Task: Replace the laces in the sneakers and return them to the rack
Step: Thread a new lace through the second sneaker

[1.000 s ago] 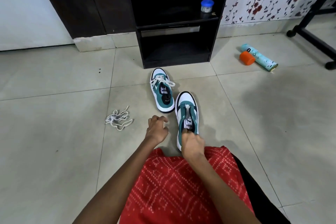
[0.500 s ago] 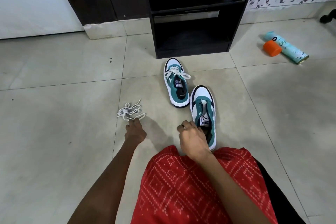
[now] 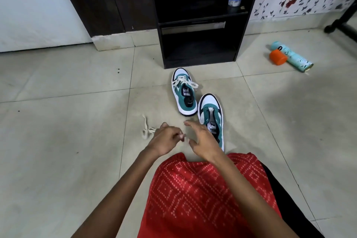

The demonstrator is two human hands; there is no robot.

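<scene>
We should find one tip of the loose lace [image 3: 147,130] and pull it straight before feeding it through the lowest eyelets of the unlaced sneaker [image 3: 211,120]. Our left grip [image 3: 165,140] is curled on the lace, which trails leftward over the floor [image 3: 77,141]. Our right grip [image 3: 204,141] hangs spread and holds nothing, just beside that sneaker.
</scene>
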